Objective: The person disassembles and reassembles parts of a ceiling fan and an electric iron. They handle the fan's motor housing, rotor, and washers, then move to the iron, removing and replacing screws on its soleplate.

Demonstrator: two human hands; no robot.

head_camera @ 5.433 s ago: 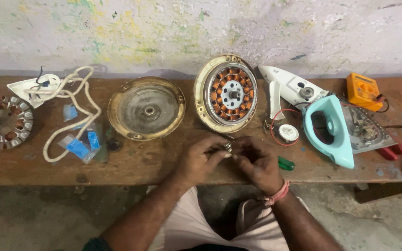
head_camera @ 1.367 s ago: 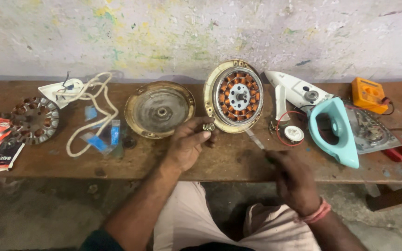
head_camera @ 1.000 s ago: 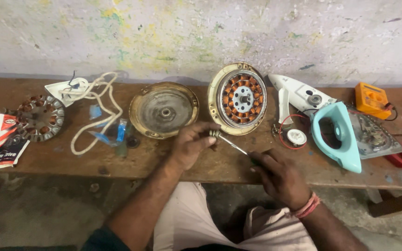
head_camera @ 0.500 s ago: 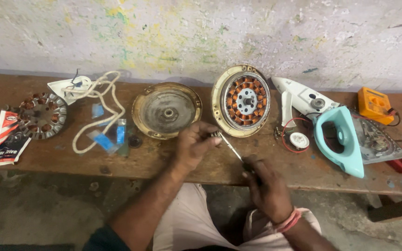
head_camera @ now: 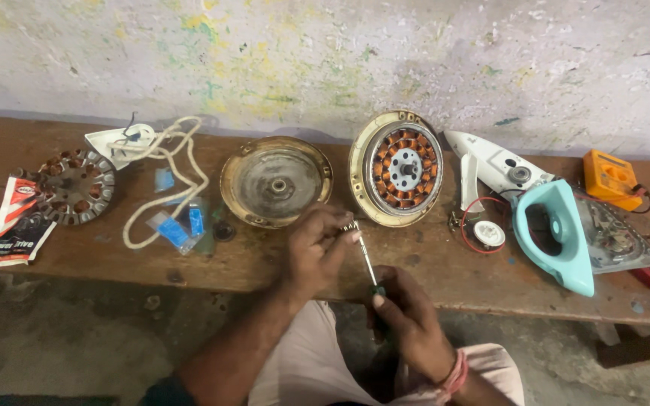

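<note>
My left hand (head_camera: 317, 252) pinches a small metal part (head_camera: 350, 225) above the front of the wooden bench (head_camera: 250, 259). A screwdriver (head_camera: 367, 262) is gripped in my right hand (head_camera: 409, 319), and its tip meets that part. Just behind my hands a fan motor housing with copper windings (head_camera: 398, 167) leans up, and a round brass-coloured motor cover (head_camera: 275, 181) lies to its left.
A bare stator (head_camera: 75, 186), a red and white packet (head_camera: 16, 220), a white plug with coiled cord (head_camera: 161, 169) and small blue pieces (head_camera: 177, 229) lie at the left. At the right are white and teal iron parts (head_camera: 554, 229), a soleplate (head_camera: 617, 239) and an orange multimeter (head_camera: 610, 177).
My right hand picked up the screwdriver from the bench near the housing and brought its tip to the part in my left hand. The view drifted left.
</note>
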